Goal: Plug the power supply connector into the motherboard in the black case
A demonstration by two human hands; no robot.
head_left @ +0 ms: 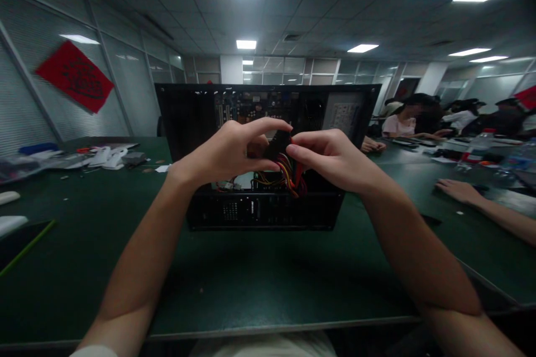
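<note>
An open black computer case [263, 220] lies on its side before me, its inside facing me. In front of its opening, my left hand [234, 148] is closed with thumb and fingers around a dark block-shaped part [278, 144], whose exact kind I cannot make out. My right hand [330, 156] pinches at that part's right edge, where a bit of red shows between the fingertips. Beneath both hands hangs a bundle of red, yellow and black wires [287, 175]. Deeper in the case a circuit board [251, 106] is visible, partly hidden by my hands.
The green table [259, 284] carries paper scraps and small parts [111, 157] at left, and a dark pad with a green edge [27, 242]. At right are another person's hand [458, 189], a clear bottle with a red cap [481, 148] and several seated people.
</note>
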